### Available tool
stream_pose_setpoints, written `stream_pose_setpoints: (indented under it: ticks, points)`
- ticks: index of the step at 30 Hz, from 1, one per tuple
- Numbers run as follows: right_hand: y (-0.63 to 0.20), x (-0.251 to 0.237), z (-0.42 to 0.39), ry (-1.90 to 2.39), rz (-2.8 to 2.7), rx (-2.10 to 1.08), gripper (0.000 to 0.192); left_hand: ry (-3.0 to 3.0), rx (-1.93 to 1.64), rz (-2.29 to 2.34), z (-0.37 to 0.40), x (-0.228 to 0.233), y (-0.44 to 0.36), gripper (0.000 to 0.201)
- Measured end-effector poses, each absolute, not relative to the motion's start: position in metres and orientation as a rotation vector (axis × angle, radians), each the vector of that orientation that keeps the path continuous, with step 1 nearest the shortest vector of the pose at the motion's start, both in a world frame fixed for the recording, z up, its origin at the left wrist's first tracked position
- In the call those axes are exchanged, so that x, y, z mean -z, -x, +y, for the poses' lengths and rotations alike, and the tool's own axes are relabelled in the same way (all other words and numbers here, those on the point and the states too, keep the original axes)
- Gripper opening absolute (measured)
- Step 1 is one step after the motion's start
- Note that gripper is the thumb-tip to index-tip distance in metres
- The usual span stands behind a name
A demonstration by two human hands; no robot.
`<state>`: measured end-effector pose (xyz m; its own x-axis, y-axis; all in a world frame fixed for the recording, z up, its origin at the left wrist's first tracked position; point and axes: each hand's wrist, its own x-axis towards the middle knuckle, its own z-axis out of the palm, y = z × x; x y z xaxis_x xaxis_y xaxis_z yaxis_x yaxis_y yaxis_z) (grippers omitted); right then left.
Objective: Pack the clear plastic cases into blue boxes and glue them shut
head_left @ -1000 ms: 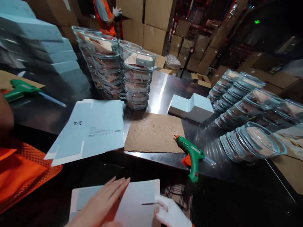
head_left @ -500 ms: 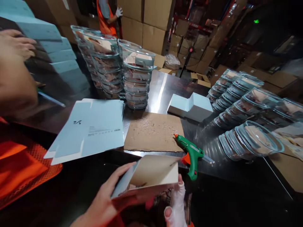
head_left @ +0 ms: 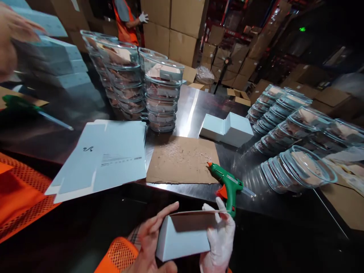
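Note:
A small pale blue carton [head_left: 184, 237] is held open between both my hands below the table's front edge. My left hand [head_left: 152, 242] is bare and grips its left side. My right hand [head_left: 219, 237] wears a white glove and grips its right side. A green glue gun [head_left: 229, 185] lies on the steel table [head_left: 196, 106] just beyond my right hand, its orange tip on a brown cardboard pad [head_left: 183, 165]. A stack of flat pale blue carton blanks [head_left: 105, 155] lies to the left of the pad.
Stacks of clear lidded containers [head_left: 162, 94] stand at the table's back, and more lie in rows at right [head_left: 295, 151]. Two folded white boxes [head_left: 227, 129] sit mid-table. A co-worker's hand [head_left: 11, 34] reaches toward stacked blue boxes at left; another person [head_left: 126, 19] stands by cartons behind.
The flat blank in my hands has been opened up into a box shape and turned upright. The co-worker's hand at left has moved up toward the stacked blue boxes.

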<state>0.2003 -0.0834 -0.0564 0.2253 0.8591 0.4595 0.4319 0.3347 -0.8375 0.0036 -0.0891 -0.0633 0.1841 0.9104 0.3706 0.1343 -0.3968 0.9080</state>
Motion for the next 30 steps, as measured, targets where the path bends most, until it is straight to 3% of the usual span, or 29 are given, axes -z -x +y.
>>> stream_pose_setpoints:
  ticks: [2,6,8,10,12,15,21,26,30]
  points:
    - [-0.203,0.050,-0.082,1.216,-1.197,-0.537,0.048,-1.897,-1.213,1.014,-0.087,0.058,0.003,0.072]
    - [-0.239,0.034,-0.079,1.363,-1.210,-0.459,0.033,-1.959,-1.321,1.200,-0.077,0.057,0.027,0.024]
    - [-0.267,0.020,-0.069,1.615,-1.250,-0.176,0.032,-1.833,-1.449,1.330,-0.071,0.057,0.038,0.023]
    - [-0.290,0.005,-0.051,1.886,-1.289,-0.023,0.046,-1.722,-1.512,1.444,-0.065,0.055,0.045,0.020]
    - [-0.304,-0.006,-0.028,2.180,-1.345,-0.130,0.052,-1.669,-1.521,1.470,-0.059,0.051,0.046,0.019]
    - [-0.311,-0.015,-0.001,2.375,-1.227,-0.399,0.046,-1.658,-1.506,1.422,-0.052,0.045,0.037,0.023]
    - [-0.307,-0.025,-0.007,1.932,-0.887,-0.940,0.038,-1.513,-1.472,1.423,-0.044,0.042,0.020,0.028]
    - [-0.274,-0.026,-0.039,1.590,-0.862,-0.679,0.046,-1.447,-1.438,1.393,-0.039,0.036,0.013,0.031]
    - [-0.248,-0.026,-0.069,1.431,-1.119,-0.705,0.038,-1.498,-1.481,1.386,-0.040,0.027,0.004,0.026]
